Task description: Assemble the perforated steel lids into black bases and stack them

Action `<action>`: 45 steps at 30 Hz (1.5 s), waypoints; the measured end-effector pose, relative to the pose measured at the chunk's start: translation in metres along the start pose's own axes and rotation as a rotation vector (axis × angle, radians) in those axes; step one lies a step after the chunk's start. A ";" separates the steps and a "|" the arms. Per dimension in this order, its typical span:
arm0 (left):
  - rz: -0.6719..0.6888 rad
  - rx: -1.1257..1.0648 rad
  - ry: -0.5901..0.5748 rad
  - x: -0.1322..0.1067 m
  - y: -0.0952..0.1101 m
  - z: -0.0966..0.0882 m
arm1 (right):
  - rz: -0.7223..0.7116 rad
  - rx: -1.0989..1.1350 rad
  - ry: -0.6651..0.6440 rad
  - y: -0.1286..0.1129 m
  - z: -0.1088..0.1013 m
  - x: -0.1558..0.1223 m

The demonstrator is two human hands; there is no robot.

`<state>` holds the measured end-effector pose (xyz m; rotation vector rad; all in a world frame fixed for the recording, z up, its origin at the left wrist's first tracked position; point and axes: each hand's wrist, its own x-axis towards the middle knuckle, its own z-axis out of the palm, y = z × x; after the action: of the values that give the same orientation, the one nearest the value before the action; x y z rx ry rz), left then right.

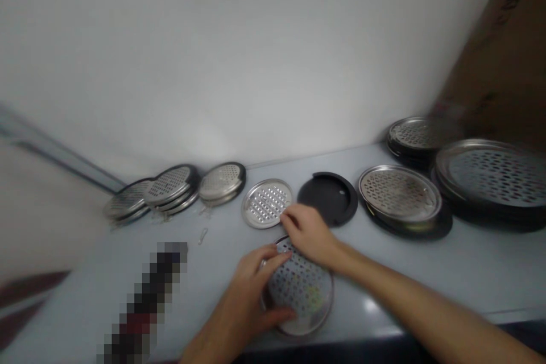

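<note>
My left hand (251, 290) wraps the left rim of a round perforated steel disc (302, 290), which lies on the pale counter (222, 250). My right hand (309, 234) lies across the disc's upper rim, and its fingertips almost reach a second, smaller perforated steel disc (267, 203). Just beyond my right hand is a round black lid (328, 196). My fingers hide part of the nearer disc's rim.
Stacks of perforated discs stand at left (173, 187) and right (490, 179), and another disc sits on a black base (398, 196). A small wire clip (203, 235) lies near a pixelated object (147, 301). A white wall (213, 51) and brown cardboard (499, 51) rise behind.
</note>
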<state>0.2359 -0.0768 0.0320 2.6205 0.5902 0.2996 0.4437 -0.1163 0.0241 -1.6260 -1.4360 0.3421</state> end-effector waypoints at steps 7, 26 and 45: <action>0.063 0.035 0.058 -0.003 -0.001 -0.003 | -0.028 -0.056 0.004 0.003 0.001 0.000; -0.031 0.042 0.251 -0.026 0.009 0.012 | 0.151 0.195 0.072 0.002 -0.011 0.008; 0.092 0.101 0.249 -0.043 -0.003 0.029 | 0.053 0.081 0.011 -0.010 -0.024 0.007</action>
<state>0.2055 -0.1048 0.0002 2.7330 0.5787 0.6473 0.4566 -0.1213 0.0473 -1.6003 -1.3553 0.4162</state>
